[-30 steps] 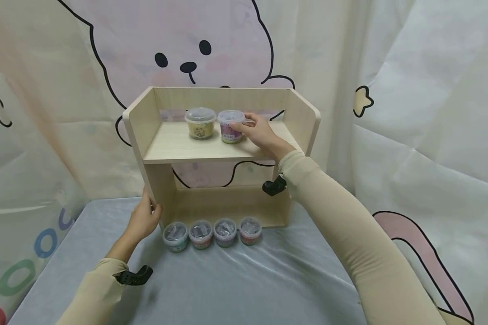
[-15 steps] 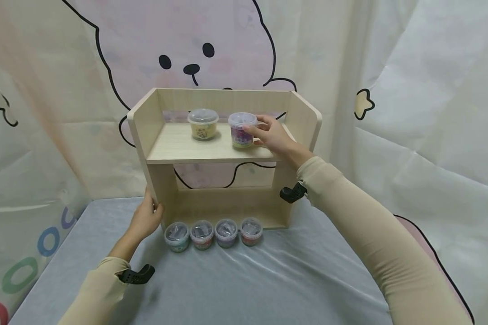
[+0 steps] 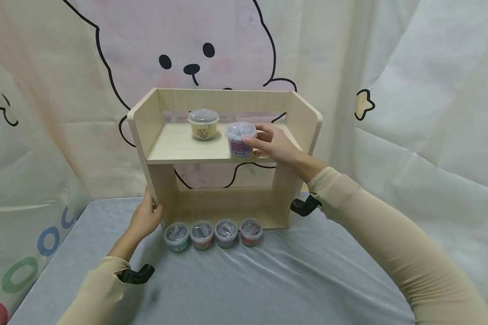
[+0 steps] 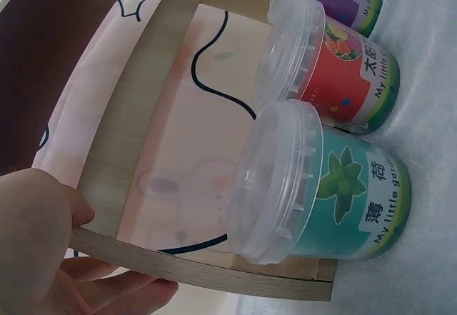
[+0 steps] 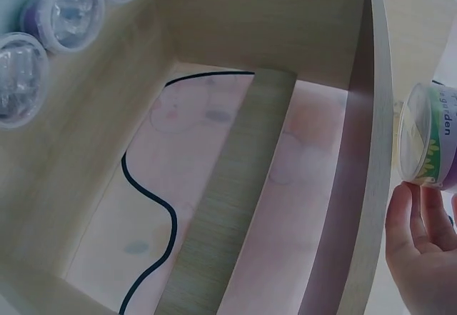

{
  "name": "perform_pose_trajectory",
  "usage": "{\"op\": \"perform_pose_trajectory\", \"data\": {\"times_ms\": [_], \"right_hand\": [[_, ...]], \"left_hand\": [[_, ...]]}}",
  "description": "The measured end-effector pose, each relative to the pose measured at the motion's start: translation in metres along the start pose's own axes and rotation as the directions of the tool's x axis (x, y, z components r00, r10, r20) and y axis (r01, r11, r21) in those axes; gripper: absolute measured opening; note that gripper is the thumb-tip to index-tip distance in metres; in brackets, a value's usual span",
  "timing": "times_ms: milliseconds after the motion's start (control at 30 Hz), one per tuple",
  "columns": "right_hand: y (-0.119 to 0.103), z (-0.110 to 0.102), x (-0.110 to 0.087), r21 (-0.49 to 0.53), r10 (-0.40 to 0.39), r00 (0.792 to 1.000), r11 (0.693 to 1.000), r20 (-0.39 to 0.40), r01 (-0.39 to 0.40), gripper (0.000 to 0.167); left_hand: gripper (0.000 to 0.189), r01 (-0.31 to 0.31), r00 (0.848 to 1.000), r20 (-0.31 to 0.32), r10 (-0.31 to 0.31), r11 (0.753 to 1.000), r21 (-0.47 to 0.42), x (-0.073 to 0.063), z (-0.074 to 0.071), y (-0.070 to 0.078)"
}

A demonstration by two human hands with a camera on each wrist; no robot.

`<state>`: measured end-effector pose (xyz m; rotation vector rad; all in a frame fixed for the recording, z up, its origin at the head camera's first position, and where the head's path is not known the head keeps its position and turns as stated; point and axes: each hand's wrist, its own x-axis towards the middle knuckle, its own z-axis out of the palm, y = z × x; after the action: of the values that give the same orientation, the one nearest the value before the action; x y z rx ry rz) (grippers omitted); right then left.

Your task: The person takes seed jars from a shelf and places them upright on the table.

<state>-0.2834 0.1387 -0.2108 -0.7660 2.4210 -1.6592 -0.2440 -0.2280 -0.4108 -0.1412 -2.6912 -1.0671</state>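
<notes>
My right hand (image 3: 277, 145) holds a small purple lidded tub (image 3: 241, 146) by its right side, at the front edge of the upper board of a wooden shelf unit (image 3: 171, 151). In the right wrist view the clear base of that purple tub (image 5: 413, 140) shows above the fingers (image 5: 428, 218). To its left on the same board stands a yellow lidded tub (image 3: 203, 129), apart from it. Down at the left, my left hand (image 3: 145, 217) grips the unit's side panel; in the left wrist view the thumb and fingers lie on either side of the panel's edge (image 4: 214, 276).
Several lidded tubs stand in a row on the grey-blue cloth (image 3: 236, 289) before the unit: a teal tub (image 3: 177, 238) leftmost, then a red tub (image 3: 202, 234), a purple one and a reddish one. A printed curtain (image 3: 325, 54) hangs behind.
My right hand has brought the purple tub rightward, away from the yellow tub, then forward to the board's front edge. The left hand keeps its grip on the side panel.
</notes>
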Motion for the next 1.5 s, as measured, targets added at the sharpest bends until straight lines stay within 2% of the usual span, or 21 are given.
{"op": "perform_pose_trajectory", "data": {"times_ms": [267, 433, 700, 900, 1200, 1500], "right_hand": [[0.005, 0.000, -0.013, 0.040, -0.007, 1.000, 0.999, 0.029, 0.006, 0.052], [0.006, 0.000, -0.018, 0.068, -0.037, 0.998, 0.997, 0.054, 0.034, 0.051], [0.011, 0.001, -0.033, 0.078, -0.032, 0.994, 0.997, 0.107, 0.024, 0.055], [0.019, -0.002, -0.044, 0.088, -0.051, 0.993, 0.995, 0.107, 0.041, 0.053], [0.035, -0.004, -0.055, 0.083, -0.019, 0.993, 0.997, 0.116, 0.010, 0.054], [0.059, -0.002, -0.060, 0.101, 0.000, 0.994, 0.995, 0.111, -0.011, 0.053]], "left_hand": [[0.072, -0.011, 1.000, 0.008, 0.011, 1.000, -0.001, 0.002, -0.001, 0.001], [0.069, 0.005, 1.000, 0.014, -0.005, 1.000, -0.006, -0.001, -0.001, 0.000], [0.068, 0.002, 1.000, -0.005, -0.002, 1.000, -0.006, -0.005, -0.001, -0.005], [0.068, 0.005, 1.000, -0.002, -0.005, 1.000, -0.005, -0.002, 0.001, -0.003], [0.068, 0.012, 1.000, -0.005, -0.012, 1.000, -0.003, -0.001, 0.002, -0.001], [0.066, -0.010, 1.000, -0.017, 0.010, 1.000, -0.009, 0.000, 0.003, 0.001]]}}
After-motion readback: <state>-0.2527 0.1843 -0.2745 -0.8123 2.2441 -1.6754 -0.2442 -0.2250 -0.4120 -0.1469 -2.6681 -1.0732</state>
